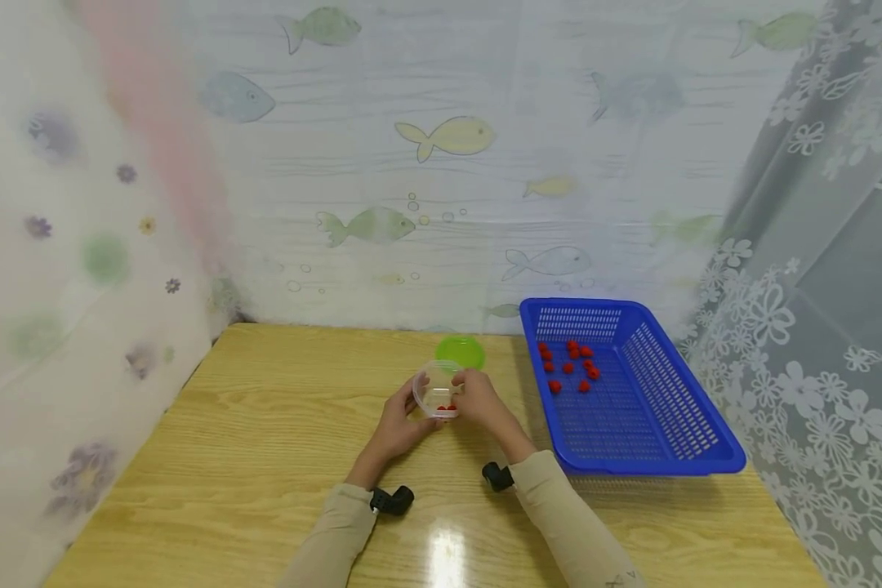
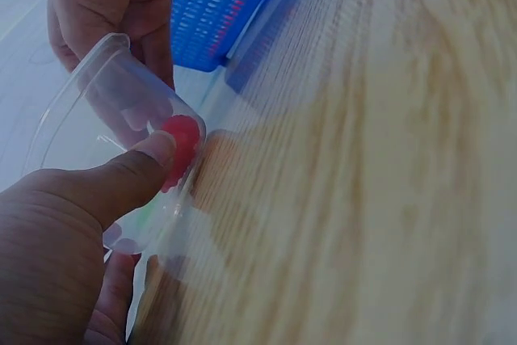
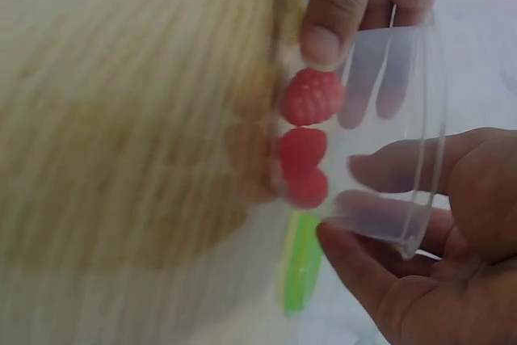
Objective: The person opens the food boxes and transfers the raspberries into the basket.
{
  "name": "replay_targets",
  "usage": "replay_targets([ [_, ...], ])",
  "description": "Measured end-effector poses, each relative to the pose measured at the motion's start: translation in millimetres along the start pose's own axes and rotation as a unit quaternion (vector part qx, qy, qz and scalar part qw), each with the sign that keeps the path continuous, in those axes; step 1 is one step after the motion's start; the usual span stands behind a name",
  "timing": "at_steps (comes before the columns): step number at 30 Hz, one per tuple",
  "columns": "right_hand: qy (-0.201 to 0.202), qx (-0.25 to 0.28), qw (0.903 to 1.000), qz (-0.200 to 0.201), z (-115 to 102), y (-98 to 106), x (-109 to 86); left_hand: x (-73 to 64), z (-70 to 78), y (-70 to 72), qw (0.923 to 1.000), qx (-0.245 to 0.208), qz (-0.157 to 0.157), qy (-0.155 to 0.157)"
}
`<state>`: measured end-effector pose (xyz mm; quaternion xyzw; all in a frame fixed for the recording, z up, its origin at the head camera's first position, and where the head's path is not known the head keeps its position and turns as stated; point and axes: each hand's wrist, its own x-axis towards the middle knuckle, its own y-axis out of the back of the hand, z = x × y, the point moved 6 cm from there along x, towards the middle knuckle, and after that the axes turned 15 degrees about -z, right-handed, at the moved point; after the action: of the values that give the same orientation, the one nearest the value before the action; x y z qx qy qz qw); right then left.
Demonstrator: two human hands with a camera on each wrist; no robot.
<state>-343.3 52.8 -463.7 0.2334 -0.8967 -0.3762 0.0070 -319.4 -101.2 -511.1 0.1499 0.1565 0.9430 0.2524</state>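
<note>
Both hands hold a clear plastic tub (image 1: 437,390) tilted low over the table. My left hand (image 1: 399,425) grips it from the left, its thumb along the outer wall near the base in the left wrist view. On the other side my right hand (image 1: 481,402) pinches the wall near the rim, with fingers seen through or inside the clear plastic (image 3: 388,46). Three red raspberries (image 3: 313,97) lie at the tub's bottom in the right wrist view. Just behind the tub a round green lid (image 1: 461,351) rests on the table.
A blue perforated basket (image 1: 650,469) stands at the right, with several red raspberries (image 1: 585,385) in its left part. The wooden table (image 1: 265,416) runs up to a fish-patterned curtain at the back. Further curtains hang on both sides.
</note>
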Motion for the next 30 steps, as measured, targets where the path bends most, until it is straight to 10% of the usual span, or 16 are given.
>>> replay_targets([
  [9,-0.069,-0.044,0.996,-0.037,-1,5,5.9,0.1,0.8,-0.6,0.9996,-0.022,-0.002,0.015],
  [30,-0.036,-0.033,0.9973,-0.056,4,6,16.5,0.6,-0.4,-1.5,0.9998,-0.018,0.004,0.01],
])
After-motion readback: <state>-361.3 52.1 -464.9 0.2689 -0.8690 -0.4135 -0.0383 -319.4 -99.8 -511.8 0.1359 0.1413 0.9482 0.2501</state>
